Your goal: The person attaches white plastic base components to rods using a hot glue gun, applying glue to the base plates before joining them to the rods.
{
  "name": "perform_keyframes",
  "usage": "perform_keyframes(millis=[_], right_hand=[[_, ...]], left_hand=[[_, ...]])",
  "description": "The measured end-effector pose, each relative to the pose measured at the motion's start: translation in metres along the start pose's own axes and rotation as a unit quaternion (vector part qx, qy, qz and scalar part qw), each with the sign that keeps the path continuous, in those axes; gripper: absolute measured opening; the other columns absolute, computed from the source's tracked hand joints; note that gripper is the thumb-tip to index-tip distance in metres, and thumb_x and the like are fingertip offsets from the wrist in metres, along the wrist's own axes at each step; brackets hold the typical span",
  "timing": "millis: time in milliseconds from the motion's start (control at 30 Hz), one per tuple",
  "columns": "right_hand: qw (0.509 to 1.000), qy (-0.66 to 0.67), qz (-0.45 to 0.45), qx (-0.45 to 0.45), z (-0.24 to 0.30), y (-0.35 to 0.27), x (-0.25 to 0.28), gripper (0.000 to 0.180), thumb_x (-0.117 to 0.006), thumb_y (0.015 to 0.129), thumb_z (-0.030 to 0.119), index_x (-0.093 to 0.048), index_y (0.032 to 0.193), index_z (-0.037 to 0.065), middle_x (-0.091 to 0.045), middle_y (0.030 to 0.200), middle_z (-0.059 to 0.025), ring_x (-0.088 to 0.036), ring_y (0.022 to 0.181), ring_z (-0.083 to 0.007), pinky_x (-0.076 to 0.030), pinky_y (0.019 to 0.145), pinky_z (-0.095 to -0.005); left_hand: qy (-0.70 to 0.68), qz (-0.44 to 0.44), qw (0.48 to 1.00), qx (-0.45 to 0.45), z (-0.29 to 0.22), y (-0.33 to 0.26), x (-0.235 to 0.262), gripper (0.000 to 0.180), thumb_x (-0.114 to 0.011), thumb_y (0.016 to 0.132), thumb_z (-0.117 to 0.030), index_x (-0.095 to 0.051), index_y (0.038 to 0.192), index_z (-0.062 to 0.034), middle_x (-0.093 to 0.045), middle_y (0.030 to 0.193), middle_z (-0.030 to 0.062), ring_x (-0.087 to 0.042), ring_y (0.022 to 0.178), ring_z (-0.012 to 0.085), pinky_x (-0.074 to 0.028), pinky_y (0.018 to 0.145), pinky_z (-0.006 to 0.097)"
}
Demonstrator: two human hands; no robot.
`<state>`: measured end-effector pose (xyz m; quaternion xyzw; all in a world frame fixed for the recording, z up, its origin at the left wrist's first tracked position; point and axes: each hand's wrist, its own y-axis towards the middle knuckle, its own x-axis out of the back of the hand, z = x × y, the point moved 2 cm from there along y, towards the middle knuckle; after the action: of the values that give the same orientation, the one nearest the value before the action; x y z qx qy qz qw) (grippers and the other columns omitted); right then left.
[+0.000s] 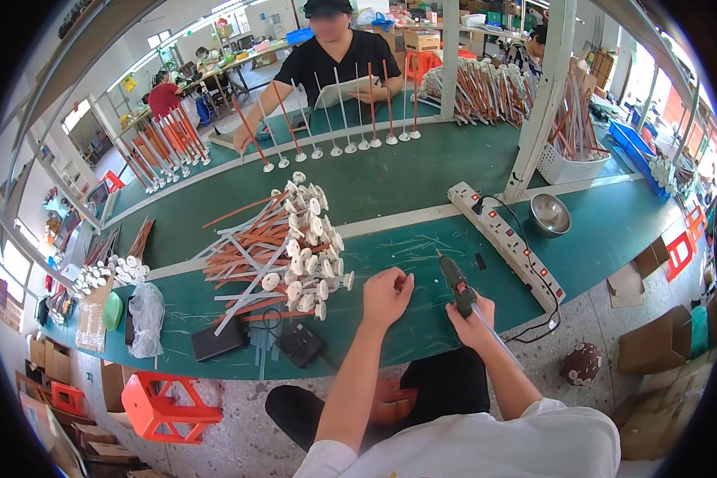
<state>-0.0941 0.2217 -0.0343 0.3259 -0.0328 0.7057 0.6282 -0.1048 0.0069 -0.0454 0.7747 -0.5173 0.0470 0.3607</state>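
Observation:
My right hand [473,319] is wrapped round the grip of a dark glue gun [456,280], its nozzle tilted up over the green tabletop. A pale glue stick [495,338] sticks out behind it, along my forearm. My left hand [387,296] hovers just left of the gun with its fingers curled in; whether anything small is between them is hidden. Left of that hand lies a heap of brown and grey strips [251,239] with white round discs [315,231] on their ends, the discs pointing toward my hands.
A white power strip [506,243] with a black cable and a metal bowl [550,215] lie to the right. Across the bench, a person's hand [247,137] reaches toward a row of upright strips [336,111]. A red stool [167,406] stands at the lower left.

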Motion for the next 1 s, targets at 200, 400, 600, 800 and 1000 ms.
perform_keyframes(millis=[200,400,600,800,1000], right_hand=[[1.000,-0.009,-0.001,0.002,-0.0025,-0.0007,-0.0011,0.025,-0.073,0.079,0.012,-0.063,0.100,0.001,-0.063,0.068,-0.0119,-0.066,0.062,-0.0327,-0.051,0.060,-0.0373],[1.000,-0.009,-0.006,0.007,-0.0017,-0.0009,-0.0005,0.030,-0.073,0.079,0.012,-0.064,0.105,0.001,-0.064,0.069,-0.0115,-0.067,0.063,-0.0314,-0.052,0.060,-0.0371],[1.000,-0.007,-0.005,0.003,-0.0016,-0.0009,-0.0012,0.029,-0.073,0.079,0.012,-0.064,0.105,0.001,-0.064,0.069,-0.0113,-0.067,0.063,-0.0313,-0.052,0.060,-0.0372],[1.000,-0.008,-0.004,0.007,-0.0017,-0.0008,-0.0011,0.029,-0.073,0.079,0.011,-0.064,0.105,0.001,-0.064,0.068,-0.0112,-0.067,0.062,-0.0311,-0.051,0.060,-0.0370],[1.000,-0.007,-0.006,0.005,-0.0014,-0.0014,-0.0019,0.029,-0.073,0.079,0.011,-0.064,0.105,0.001,-0.064,0.068,-0.0109,-0.066,0.062,-0.0309,-0.051,0.060,-0.0367]], left_hand=[[0.007,0.005,1.000,0.003,0.0014,-0.0005,-0.0002,0.021,-0.072,0.087,-0.017,-0.061,0.075,-0.0029,-0.064,0.068,0.0098,-0.063,0.058,0.0235,-0.051,0.055,0.034],[0.006,-0.001,1.000,-0.002,0.0023,-0.0010,-0.0013,0.021,-0.072,0.086,-0.017,-0.061,0.075,-0.0034,-0.064,0.068,0.0099,-0.062,0.058,0.0244,-0.050,0.055,0.035],[0.005,0.003,1.000,-0.002,0.0028,-0.0008,-0.0015,0.021,-0.072,0.087,-0.017,-0.061,0.075,-0.0035,-0.064,0.068,0.0099,-0.062,0.058,0.0246,-0.050,0.054,0.035],[0.003,0.000,1.000,-0.002,0.0004,-0.0009,-0.0007,0.021,-0.072,0.087,-0.017,-0.061,0.075,-0.0033,-0.063,0.067,0.0100,-0.062,0.057,0.0247,-0.049,0.054,0.035],[0.004,0.002,1.000,0.000,-0.0002,-0.0010,0.0001,0.022,-0.072,0.086,-0.017,-0.060,0.074,-0.0033,-0.063,0.067,0.0099,-0.062,0.057,0.0245,-0.049,0.054,0.035]])
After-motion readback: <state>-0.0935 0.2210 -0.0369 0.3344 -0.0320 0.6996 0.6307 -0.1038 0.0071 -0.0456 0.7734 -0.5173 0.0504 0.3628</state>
